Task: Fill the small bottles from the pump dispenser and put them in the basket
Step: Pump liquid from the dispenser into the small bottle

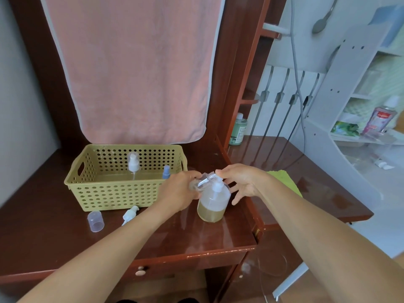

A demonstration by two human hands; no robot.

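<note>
The pump dispenser point(213, 202), a clear bottle holding brownish liquid in its lower part, stands on the wooden desk. My left hand point(178, 191) grips a small clear bottle point(204, 180), tilted with its threaded mouth toward the pump's white nozzle. My right hand point(241, 182) rests on top of the white pump head, index finger over it, other fingers spread. The olive perforated basket point(94, 189) sits to the left. Inside it stand a clear bottle with a white pump top point(133, 166) and a blue-topped one point(166, 172).
A loose clear cap point(95, 221) and a white pump top point(130, 214) lie in front of the basket. A yellow-green cloth point(284, 179) lies right of my right hand. A pink towel point(131, 68) hangs behind. The desk edge runs close below the dispenser.
</note>
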